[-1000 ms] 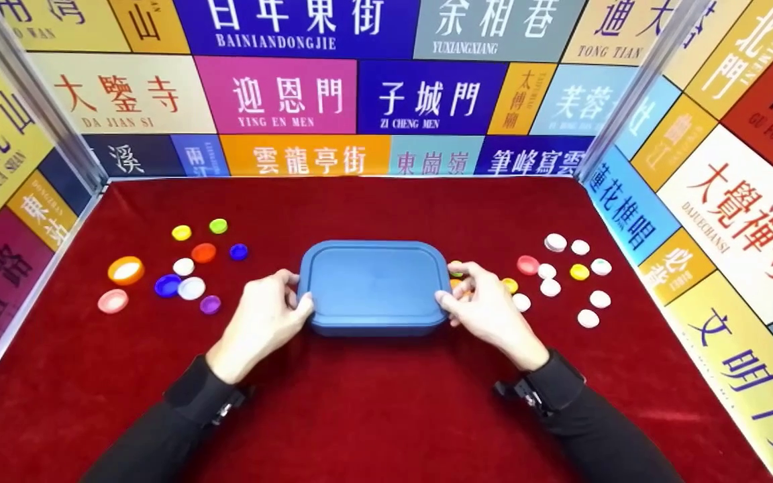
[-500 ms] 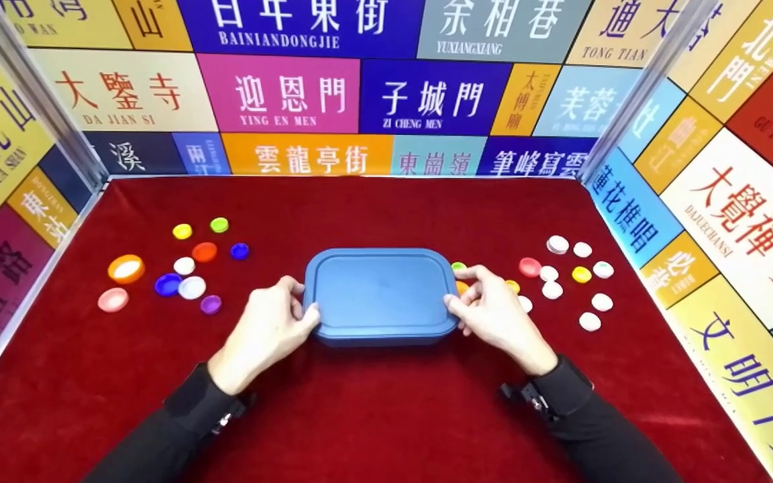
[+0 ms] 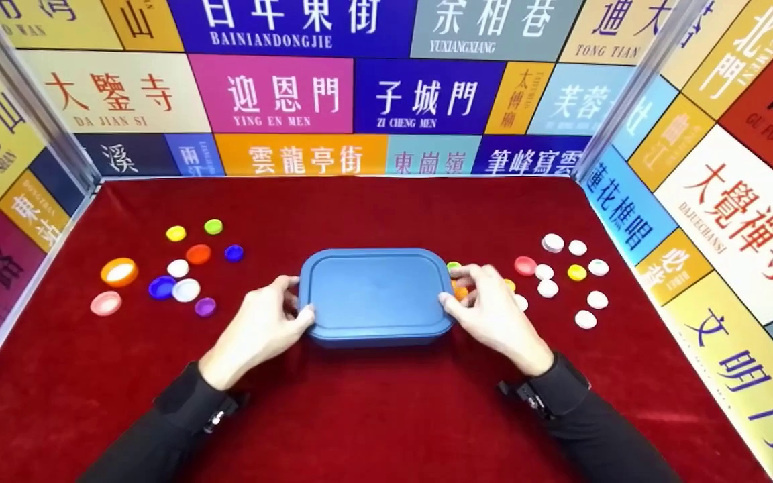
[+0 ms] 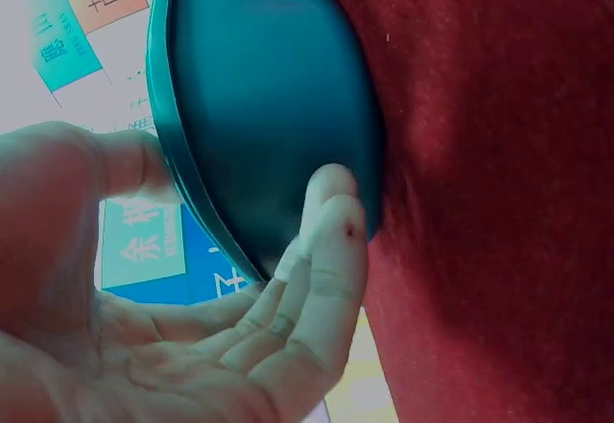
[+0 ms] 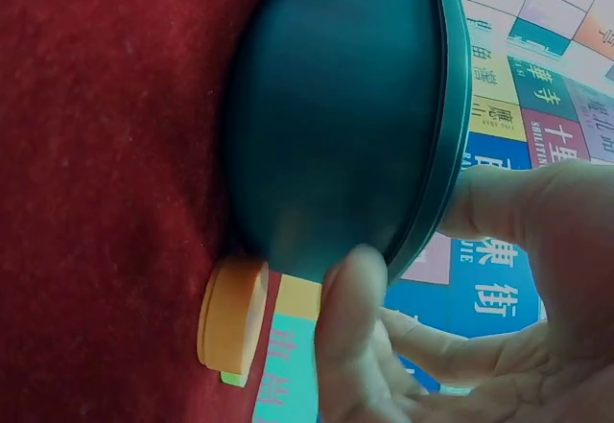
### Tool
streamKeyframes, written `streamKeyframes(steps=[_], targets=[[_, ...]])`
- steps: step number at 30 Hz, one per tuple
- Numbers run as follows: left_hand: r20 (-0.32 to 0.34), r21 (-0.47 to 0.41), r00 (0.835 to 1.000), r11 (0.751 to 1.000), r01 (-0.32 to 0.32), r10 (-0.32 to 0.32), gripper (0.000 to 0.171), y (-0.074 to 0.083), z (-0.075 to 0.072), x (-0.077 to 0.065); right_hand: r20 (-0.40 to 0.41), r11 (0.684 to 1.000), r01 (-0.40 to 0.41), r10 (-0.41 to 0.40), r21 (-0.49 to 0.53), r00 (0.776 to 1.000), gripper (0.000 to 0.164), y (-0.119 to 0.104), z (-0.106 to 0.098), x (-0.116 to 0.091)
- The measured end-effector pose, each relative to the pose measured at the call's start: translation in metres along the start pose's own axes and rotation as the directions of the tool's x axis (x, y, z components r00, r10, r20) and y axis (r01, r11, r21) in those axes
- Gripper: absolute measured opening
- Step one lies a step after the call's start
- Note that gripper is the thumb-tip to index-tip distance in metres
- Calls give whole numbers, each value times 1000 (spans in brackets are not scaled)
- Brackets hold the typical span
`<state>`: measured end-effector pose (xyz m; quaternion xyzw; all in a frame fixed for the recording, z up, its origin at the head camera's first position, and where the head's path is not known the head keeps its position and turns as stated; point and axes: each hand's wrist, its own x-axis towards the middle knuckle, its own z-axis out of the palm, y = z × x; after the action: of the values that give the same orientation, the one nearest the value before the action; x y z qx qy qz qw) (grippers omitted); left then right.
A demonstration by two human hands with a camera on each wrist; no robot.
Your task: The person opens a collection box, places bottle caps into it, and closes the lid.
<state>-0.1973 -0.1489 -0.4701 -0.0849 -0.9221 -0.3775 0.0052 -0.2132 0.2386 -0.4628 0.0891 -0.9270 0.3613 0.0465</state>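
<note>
A blue rectangular box with its lid on (image 3: 376, 295) lies flat in the middle of the head view, between both hands. My left hand (image 3: 259, 335) holds its left end, thumb on the lid's rim and fingers against the side wall. At the opposite end, my right hand (image 3: 497, 318) holds the box likewise. In the left wrist view the curved side of the box (image 4: 259, 87) shows with the fingertips against it. An orange bottle cap (image 5: 233, 313) stands close to the box beneath my right fingers. What the box contains is hidden.
Several coloured bottle caps lie scattered on the left, among them an orange one (image 3: 119, 272) and a purple one (image 3: 205, 306). To the right are several mostly white caps (image 3: 547, 288) and a pink one (image 3: 525, 265). Printed panels (image 3: 272, 94) wall in the red cloth (image 3: 373, 416).
Over the first half second the box came slightly toward the person, with both hands still holding its ends. Since then it has hardly moved; the whole head view shifted a little.
</note>
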Motion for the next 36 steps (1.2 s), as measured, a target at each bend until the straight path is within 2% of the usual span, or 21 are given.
streamKeyframes(steps=[4,7,10,13,17,19,23,29,33,36], targets=[[62,-28,998,999,-20,21,71,-6,-3,3,-40,995,102,-103,-24,994,57,-3,1,-4],[123,-48,991,998,-49,54,84,-12,-5,6,-46,975,219,-220,-28,974,60,-8,2,-6],[188,-78,979,995,-60,74,100,-19,-7,10,-23,934,351,-353,-67,935,62,-14,4,-9],[244,-118,967,992,-45,73,115,-25,-9,13,26,875,472,-472,-109,881,65,-20,10,-14],[284,-128,957,992,-19,55,130,-29,-9,17,126,796,577,-563,-184,817,70,-28,20,-21],[290,-122,955,992,-28,63,136,-29,-8,18,172,763,605,-580,-225,796,72,-32,25,-24],[288,-116,950,989,-88,118,148,-29,-5,19,222,721,633,-592,-284,774,70,-40,33,-30],[253,-116,945,976,-184,208,160,-28,4,19,236,654,655,-616,-379,752,60,-51,43,-35],[213,-93,949,972,-215,231,161,-26,10,19,233,616,656,-627,-436,743,49,-55,48,-37],[178,-89,957,972,-216,229,160,-25,12,18,212,602,654,-641,-458,738,46,-56,50,-37]])
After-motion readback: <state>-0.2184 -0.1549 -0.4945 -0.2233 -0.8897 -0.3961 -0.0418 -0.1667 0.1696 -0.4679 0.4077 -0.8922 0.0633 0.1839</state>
